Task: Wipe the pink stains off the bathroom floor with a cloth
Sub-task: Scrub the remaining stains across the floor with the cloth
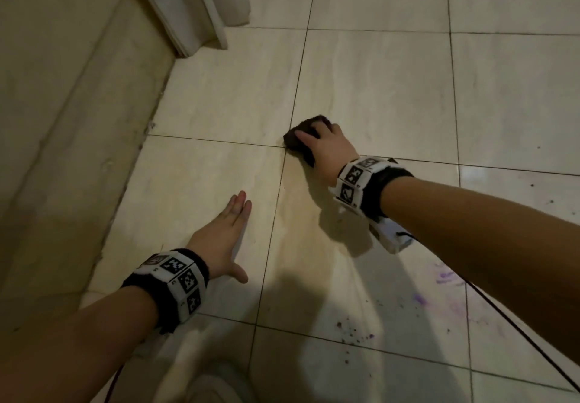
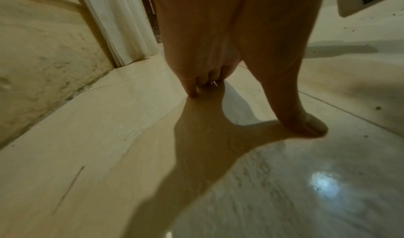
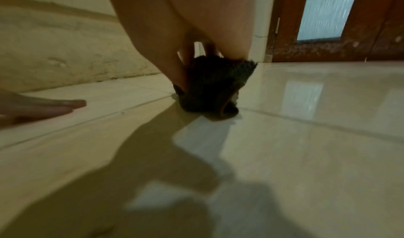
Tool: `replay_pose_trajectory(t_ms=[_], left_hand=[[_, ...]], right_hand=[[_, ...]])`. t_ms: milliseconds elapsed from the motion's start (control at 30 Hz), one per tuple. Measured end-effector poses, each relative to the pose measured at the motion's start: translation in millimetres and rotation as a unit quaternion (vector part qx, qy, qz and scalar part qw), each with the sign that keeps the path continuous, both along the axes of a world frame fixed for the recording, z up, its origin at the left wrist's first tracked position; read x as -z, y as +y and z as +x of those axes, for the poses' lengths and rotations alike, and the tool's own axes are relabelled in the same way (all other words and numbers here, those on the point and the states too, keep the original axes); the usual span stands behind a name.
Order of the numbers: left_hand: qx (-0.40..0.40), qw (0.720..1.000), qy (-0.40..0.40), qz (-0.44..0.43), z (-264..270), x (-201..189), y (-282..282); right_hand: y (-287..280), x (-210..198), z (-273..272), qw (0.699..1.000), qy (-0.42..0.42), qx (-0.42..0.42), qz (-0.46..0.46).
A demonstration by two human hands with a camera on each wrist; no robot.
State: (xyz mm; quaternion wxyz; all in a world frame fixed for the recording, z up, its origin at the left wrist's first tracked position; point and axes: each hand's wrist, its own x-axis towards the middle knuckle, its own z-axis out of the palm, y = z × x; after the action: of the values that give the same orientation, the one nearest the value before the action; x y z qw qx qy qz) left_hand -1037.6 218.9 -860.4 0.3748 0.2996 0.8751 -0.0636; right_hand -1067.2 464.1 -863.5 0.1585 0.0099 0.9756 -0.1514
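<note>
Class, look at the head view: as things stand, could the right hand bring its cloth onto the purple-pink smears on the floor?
Probably yes. The right hand grips the dark cloth on the tile, and the smears lie beside its own forearm. Only bare floor and a thin black cable lie near them.

- Dim, warm yellowish light over a glossy tiled floor (image 1: 376, 82).
- Hard shadows of both arms fall on the near tiles in the head view.
- A bright glare patch (image 2: 323, 184) shines on the wet-looking tile in the left wrist view.
- Both wrist views are soft and blurred, with lines bending toward the edges.
- A pale window reflection (image 3: 304, 96) sits on the floor at right.
</note>
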Motion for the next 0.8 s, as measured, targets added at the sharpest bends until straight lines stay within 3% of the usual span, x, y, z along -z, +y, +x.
replay_pose_trajectory(t_ms=[100, 200, 367, 433, 500, 567, 633, 700, 800], left_hand=[[0.004, 1.000, 0.001, -0.002, -0.8, 0.6, -0.2], [0.028, 0.999, -0.003, -0.015, -3.2, -1.3, -0.6], [0.043, 0.999, 0.003, -0.029, -1.9, -4.9, -1.1], [0.042, 0.999, 0.008, -0.033, -0.6, -5.3, 0.6], [0.043, 0.998, 0.010, -0.035, 0.1, -5.7, 3.2], [0.034, 0.999, 0.011, -0.037, 1.2, -6.0, 6.1], [0.018, 0.999, 0.009, -0.027, 3.9, -6.2, 9.7], [0.030, 0.999, 0.012, -0.005, 7.1, -5.8, 16.4], [0.071, 0.997, 0.022, 0.030, 10.2, -6.8, 30.9]], right_hand=[[-26.1, 7.9, 38.4, 0.985, 0.095, -0.107, -0.098], [-52.6, 10.7, 101.9, 0.916, 0.162, -0.318, -0.186], [-60.1, 4.8, 185.7, 0.863, -0.014, -0.474, -0.176], [-54.6, 0.6, 181.7, 0.864, -0.068, -0.449, -0.218], [-50.4, -5.2, 160.7, 0.905, -0.058, -0.351, -0.233], [-42.6, -2.6, 131.7, 0.944, 0.027, -0.273, -0.181], [-31.6, 0.4, 108.1, 0.968, 0.034, -0.222, -0.115], [-24.1, 2.7, 108.9, 0.965, 0.056, -0.233, -0.103], [-19.5, 12.3, 161.9, 0.923, 0.104, -0.347, -0.129]])
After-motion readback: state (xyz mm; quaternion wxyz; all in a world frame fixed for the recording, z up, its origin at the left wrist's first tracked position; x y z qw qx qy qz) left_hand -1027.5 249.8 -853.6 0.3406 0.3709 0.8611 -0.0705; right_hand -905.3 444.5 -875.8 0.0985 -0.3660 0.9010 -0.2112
